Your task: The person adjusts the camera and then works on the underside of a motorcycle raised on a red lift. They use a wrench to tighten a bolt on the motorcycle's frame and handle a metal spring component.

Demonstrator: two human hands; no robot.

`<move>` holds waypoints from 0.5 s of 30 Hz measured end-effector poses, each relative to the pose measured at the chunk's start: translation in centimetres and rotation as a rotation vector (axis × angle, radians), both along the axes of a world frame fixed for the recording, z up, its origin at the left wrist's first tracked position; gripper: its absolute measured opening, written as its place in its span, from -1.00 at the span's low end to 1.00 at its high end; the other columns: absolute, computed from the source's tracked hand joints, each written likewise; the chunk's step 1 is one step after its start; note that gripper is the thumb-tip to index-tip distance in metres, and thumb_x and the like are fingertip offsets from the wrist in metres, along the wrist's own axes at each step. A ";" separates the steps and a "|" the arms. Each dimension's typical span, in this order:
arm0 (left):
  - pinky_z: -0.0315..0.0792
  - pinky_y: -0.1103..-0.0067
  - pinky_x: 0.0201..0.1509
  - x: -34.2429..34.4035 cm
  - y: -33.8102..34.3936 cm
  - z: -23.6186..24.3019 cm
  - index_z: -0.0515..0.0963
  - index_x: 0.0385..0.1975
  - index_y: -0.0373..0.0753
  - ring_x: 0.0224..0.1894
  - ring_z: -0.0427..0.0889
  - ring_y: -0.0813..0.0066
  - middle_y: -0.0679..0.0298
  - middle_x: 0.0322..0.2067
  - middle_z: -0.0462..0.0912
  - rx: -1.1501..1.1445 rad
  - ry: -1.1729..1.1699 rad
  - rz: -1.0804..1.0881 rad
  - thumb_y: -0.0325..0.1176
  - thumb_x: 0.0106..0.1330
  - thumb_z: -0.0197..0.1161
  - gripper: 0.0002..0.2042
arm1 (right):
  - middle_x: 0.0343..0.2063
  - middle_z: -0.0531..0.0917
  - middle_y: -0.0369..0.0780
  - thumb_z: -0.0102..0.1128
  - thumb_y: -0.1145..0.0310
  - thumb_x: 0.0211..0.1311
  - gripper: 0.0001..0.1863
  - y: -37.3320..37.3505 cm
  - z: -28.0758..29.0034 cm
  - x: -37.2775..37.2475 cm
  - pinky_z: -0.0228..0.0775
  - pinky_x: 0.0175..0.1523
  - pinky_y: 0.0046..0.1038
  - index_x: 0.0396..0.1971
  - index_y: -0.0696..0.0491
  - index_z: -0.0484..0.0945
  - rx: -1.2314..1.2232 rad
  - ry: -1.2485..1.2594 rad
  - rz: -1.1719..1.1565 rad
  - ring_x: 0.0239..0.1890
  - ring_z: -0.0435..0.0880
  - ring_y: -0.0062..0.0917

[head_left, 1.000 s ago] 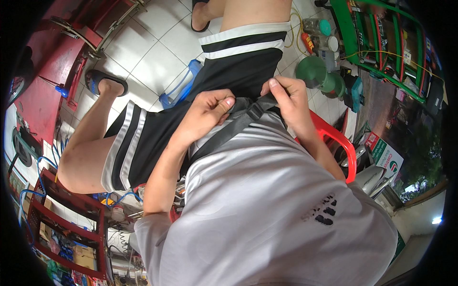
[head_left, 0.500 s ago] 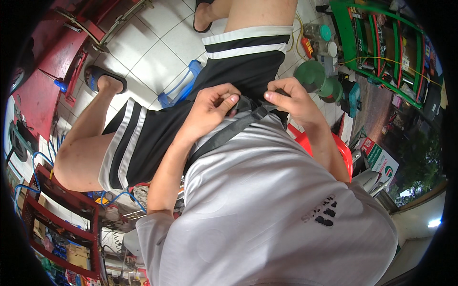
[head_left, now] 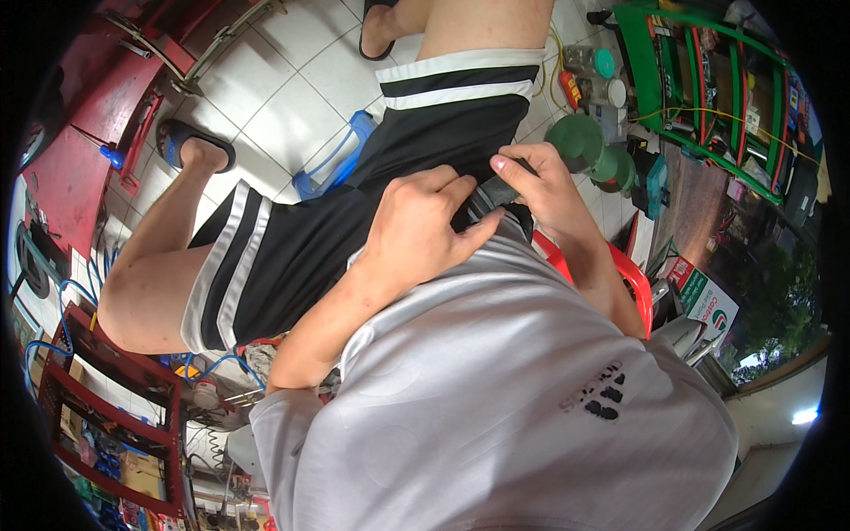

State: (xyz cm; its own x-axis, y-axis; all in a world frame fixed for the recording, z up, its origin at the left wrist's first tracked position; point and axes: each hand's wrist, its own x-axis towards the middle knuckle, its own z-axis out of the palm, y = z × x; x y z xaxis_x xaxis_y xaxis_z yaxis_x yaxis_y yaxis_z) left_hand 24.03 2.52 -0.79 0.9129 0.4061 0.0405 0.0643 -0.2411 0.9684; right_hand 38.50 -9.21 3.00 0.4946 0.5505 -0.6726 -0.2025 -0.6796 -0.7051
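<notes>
At my waist a black webbing strap point(head_left: 498, 194) with what looks like a buckle lies over the hem of my grey T-shirt point(head_left: 522, 354) and my black shorts point(head_left: 310, 257). My left hand point(head_left: 421, 221) is closed around the strap near the buckle, its fingers curled under and the thumb stretched along the near side. Just to its right, my right hand point(head_left: 542, 181) pinches the strap between thumb and bent fingers. The back of my left hand hides most of the strap to the left, and the buckle's details are covered.
I sit with knees apart, a red plastic chair point(head_left: 633, 279) showing at my right side. A blue plastic stool point(head_left: 341, 159) stands between my legs. Red metal racks are on the left, a green shelf point(head_left: 668, 71) with tools and several jars on the right.
My left hand has moved right and turned over, closing in on the buckle beside my right hand. The diagonal strap is now mostly covered. My right hand has barely shifted.
</notes>
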 end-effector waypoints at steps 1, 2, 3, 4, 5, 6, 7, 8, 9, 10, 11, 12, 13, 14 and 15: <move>0.47 0.49 -0.52 -0.2 0.1 0.1 0.61 -0.34 -0.42 -0.59 0.56 0.26 0.16 -0.56 0.55 0.029 0.005 -0.003 -0.30 -0.09 0.47 -0.64 | -0.49 0.48 -0.38 0.22 0.34 0.24 -0.79 -0.1 0.1 0.0 0.23 -0.45 -0.68 -0.36 0.22 0.56 -0.034 -0.007 -0.005 -0.48 0.41 -0.80; 0.46 0.48 -0.53 -0.4 0.2 0.3 0.61 -0.35 -0.41 -0.60 0.55 0.26 0.16 -0.57 0.55 0.053 -0.001 -0.008 -0.31 -0.09 0.47 -0.65 | -0.39 0.52 -0.33 0.26 0.31 0.22 -0.75 -0.3 0.1 0.0 0.32 -0.41 -0.70 -0.27 0.21 0.56 -0.065 -0.011 -0.012 -0.43 0.49 -0.77; 0.45 0.47 -0.54 -0.6 0.3 0.4 0.62 -0.36 -0.41 -0.61 0.54 0.26 0.16 -0.57 0.54 0.078 -0.007 -0.014 -0.32 -0.09 0.46 -0.66 | -0.38 0.52 -0.32 0.27 0.31 0.22 -0.73 -0.5 0.0 -0.1 0.33 -0.39 -0.70 -0.24 0.21 0.54 -0.078 0.012 -0.053 -0.42 0.49 -0.76; 0.44 0.47 -0.55 -0.9 0.4 0.5 0.62 -0.37 -0.41 -0.61 0.53 0.26 0.16 -0.58 0.53 0.102 -0.012 -0.018 -0.33 -0.09 0.46 -0.67 | -0.37 0.53 -0.30 0.27 0.31 0.22 -0.72 -0.7 -0.1 -0.2 0.35 -0.38 -0.69 -0.21 0.22 0.53 -0.091 0.035 -0.093 -0.41 0.50 -0.75; 0.43 0.47 -0.56 -1.3 0.5 0.5 0.62 -0.37 -0.41 -0.62 0.53 0.27 0.16 -0.58 0.53 0.108 -0.012 -0.018 -0.33 -0.09 0.47 -0.68 | -0.37 0.53 -0.30 0.27 0.32 0.22 -0.71 -0.8 0.0 -0.3 0.36 -0.36 -0.69 -0.19 0.22 0.51 -0.098 0.050 -0.114 -0.40 0.51 -0.74; 0.42 0.47 -0.56 -1.8 0.5 0.3 0.62 -0.38 -0.41 -0.62 0.52 0.28 0.17 -0.59 0.52 0.113 -0.011 -0.016 -0.33 -0.10 0.47 -0.68 | -0.36 0.53 -0.29 0.26 0.33 0.22 -0.70 -0.8 0.0 -0.4 0.38 -0.35 -0.68 -0.17 0.23 0.50 -0.104 0.065 -0.134 -0.40 0.51 -0.73; 0.41 0.47 -0.57 -2.3 0.6 0.1 0.62 -0.38 -0.40 -0.63 0.52 0.28 0.17 -0.60 0.52 0.118 -0.011 -0.014 -0.34 -0.10 0.47 -0.68 | -0.36 0.53 -0.28 0.26 0.34 0.23 -0.69 -0.5 0.4 -0.4 0.39 -0.34 -0.67 -0.15 0.23 0.49 -0.105 0.075 -0.134 -0.39 0.52 -0.72; 0.40 0.48 -0.58 -3.0 0.5 -0.1 0.62 -0.38 -0.40 -0.63 0.51 0.29 0.18 -0.60 0.51 0.127 -0.014 0.008 -0.34 -0.11 0.48 -0.68 | -0.36 0.53 -0.28 0.25 0.35 0.24 -0.69 -0.4 0.5 -0.5 0.40 -0.33 -0.67 -0.13 0.23 0.48 -0.107 0.086 -0.134 -0.38 0.52 -0.72; 0.39 0.48 -0.58 -3.7 0.4 -0.4 0.62 -0.38 -0.41 -0.64 0.50 0.30 0.18 -0.61 0.50 0.136 -0.017 0.031 -0.34 -0.12 0.48 -0.67 | -0.36 0.53 -0.28 0.24 0.36 0.24 -0.70 -0.4 0.4 -0.7 0.41 -0.32 -0.66 -0.13 0.23 0.48 -0.102 0.075 -0.151 -0.38 0.53 -0.71; 0.37 0.49 -0.59 -4.5 0.4 -0.5 0.62 -0.38 -0.41 -0.64 0.50 0.31 0.19 -0.62 0.50 0.145 -0.020 0.056 -0.34 -0.12 0.48 -0.67 | -0.36 0.53 -0.28 0.24 0.37 0.24 -0.71 -0.4 0.3 -0.9 0.42 -0.31 -0.65 -0.13 0.23 0.48 -0.098 0.065 -0.165 -0.38 0.53 -0.71; 0.34 0.52 -0.60 -5.3 0.4 -0.3 0.62 -0.39 -0.41 -0.66 0.47 0.35 0.20 -0.65 0.47 0.159 0.030 0.063 -0.35 -0.14 0.48 -0.68 | -0.36 0.53 -0.28 0.23 0.38 0.25 -0.71 -0.4 0.1 -1.1 0.42 -0.30 -0.65 -0.14 0.24 0.48 -0.091 0.059 -0.179 -0.38 0.53 -0.71; 0.34 0.53 -0.60 -6.3 0.5 -0.3 0.62 -0.40 -0.41 -0.66 0.47 0.36 0.21 -0.66 0.47 0.179 0.046 0.075 -0.36 -0.13 0.48 -0.68 | -0.35 0.54 -0.27 0.23 0.38 0.25 -0.72 -0.4 0.2 -1.4 0.43 -0.30 -0.65 -0.13 0.24 0.48 -0.097 0.045 -0.185 -0.37 0.54 -0.70; 0.33 0.54 -0.61 -7.2 0.5 -0.3 0.62 -0.40 -0.40 -0.66 0.46 0.38 0.22 -0.66 0.46 0.199 0.062 0.089 -0.36 -0.13 0.48 -0.69 | -0.35 0.54 -0.27 0.22 0.39 0.26 -0.72 -0.3 0.4 -1.6 0.43 -0.29 -0.64 -0.13 0.25 0.47 -0.103 0.030 -0.190 -0.37 0.54 -0.70; 0.32 0.55 -0.61 -8.2 0.6 -0.3 0.62 -0.41 -0.40 -0.67 0.45 0.39 0.22 -0.67 0.45 0.218 0.080 0.104 -0.37 -0.13 0.48 -0.69 | -0.35 0.54 -0.27 0.21 0.40 0.26 -0.73 -0.3 0.4 -1.8 0.44 -0.28 -0.64 -0.14 0.25 0.48 -0.100 0.041 -0.183 -0.37 0.54 -0.70; 0.37 0.50 -0.59 -9.2 0.6 -0.3 0.62 -0.39 -0.40 -0.65 0.48 0.32 0.22 -0.66 0.45 0.232 0.099 0.108 -0.31 -0.09 0.47 -0.68 | -0.36 0.54 -0.27 0.21 0.40 0.26 -0.74 -0.3 0.3 -1.9 0.44 -0.28 -0.64 -0.15 0.25 0.48 -0.095 0.050 -0.176 -0.37 0.54 -0.70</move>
